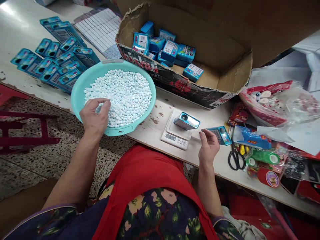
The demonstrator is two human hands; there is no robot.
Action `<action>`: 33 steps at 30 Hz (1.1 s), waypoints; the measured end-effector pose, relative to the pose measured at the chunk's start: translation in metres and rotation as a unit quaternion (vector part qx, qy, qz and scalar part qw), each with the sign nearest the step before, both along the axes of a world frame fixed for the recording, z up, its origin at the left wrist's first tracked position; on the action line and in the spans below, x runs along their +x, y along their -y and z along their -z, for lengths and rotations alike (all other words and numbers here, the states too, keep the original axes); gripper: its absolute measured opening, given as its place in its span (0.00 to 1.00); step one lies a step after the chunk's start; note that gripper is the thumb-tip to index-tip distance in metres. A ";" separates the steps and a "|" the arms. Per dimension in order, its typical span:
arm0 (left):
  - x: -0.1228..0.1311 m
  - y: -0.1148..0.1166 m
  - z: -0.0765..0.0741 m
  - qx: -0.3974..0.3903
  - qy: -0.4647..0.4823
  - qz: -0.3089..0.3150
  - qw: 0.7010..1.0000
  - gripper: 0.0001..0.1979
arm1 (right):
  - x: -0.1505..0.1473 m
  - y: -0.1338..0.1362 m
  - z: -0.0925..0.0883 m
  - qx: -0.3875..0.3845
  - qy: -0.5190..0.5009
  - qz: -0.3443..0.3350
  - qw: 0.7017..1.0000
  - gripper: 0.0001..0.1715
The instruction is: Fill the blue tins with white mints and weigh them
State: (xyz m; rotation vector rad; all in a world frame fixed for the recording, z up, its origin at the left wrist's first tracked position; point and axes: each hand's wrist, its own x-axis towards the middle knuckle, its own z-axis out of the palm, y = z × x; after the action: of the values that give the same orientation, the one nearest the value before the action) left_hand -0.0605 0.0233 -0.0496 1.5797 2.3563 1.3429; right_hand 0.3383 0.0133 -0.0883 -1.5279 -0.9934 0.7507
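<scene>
Lying beneath the fingers of the left hand (pixel 95 116), small white pellets (pixel 127 96) fill much of a turquoise basin (pixel 79 88). Its thumb and forefinger nearly meet; whether they grip a pellet cannot be told. Fingers of the right hand (pixel 209 146) are curled, their hold, if any, indiscernible. Left of these, one blue tin (pixel 187 121) rests on a white scale (pixel 172 137); just beyond them lies a second tin (pixel 222 136). Farther out: grouped tins (pixel 50 75) beyond the left fingers, a cardboard box (pixel 185 88) ahead of both hands, scissors (pixel 235 158) right of the right fingers.
</scene>
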 end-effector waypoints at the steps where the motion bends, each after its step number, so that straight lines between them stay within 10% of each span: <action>1: 0.000 0.000 0.000 0.001 0.001 0.000 1.000 0.10 | 0.000 0.000 0.001 -0.001 -0.005 -0.001 1.000 0.20; 33: 0.000 0.003 -0.003 0.032 0.035 0.031 0.998 0.09 | -0.010 -0.021 0.011 0.025 0.025 -0.105 0.994 0.35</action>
State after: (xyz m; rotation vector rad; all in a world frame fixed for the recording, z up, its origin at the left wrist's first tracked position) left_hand -0.0609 0.0207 -0.0462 1.5819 2.2266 1.4501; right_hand 0.3281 0.0347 -0.0995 -1.4181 -1.2141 0.8308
